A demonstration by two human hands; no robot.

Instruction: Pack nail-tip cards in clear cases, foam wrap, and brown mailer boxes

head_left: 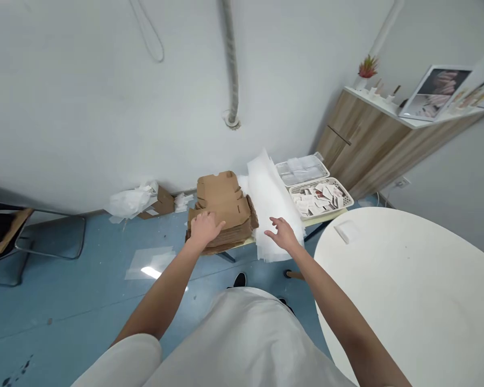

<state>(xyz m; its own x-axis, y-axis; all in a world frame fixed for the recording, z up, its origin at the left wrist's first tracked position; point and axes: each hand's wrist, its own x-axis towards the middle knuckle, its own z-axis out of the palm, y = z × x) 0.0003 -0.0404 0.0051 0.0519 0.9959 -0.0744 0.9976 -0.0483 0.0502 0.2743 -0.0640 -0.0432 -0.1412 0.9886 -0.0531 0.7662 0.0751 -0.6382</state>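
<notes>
My left hand point(205, 230) rests on the near left part of a stack of flat brown cardboard box blanks point(221, 199), its thumb out to the side. Whether its fingers grip the top blank I cannot tell. Just right of that stack lies a pile of white packing sheets point(272, 209), soft and thin. Over these sheets is my right hand point(283, 233), fingers spread and slightly bent, with nothing in it. Both piles sit on a low table point(248, 241), mostly covered.
Right of the sheets are a white basket of small printed cards point(320, 199) and a tray of clear packets point(302, 169). A round white table point(411, 290) holds a small white packet point(347, 231). A wooden cabinet point(367, 140) stands behind; a chair point(48, 236) is left.
</notes>
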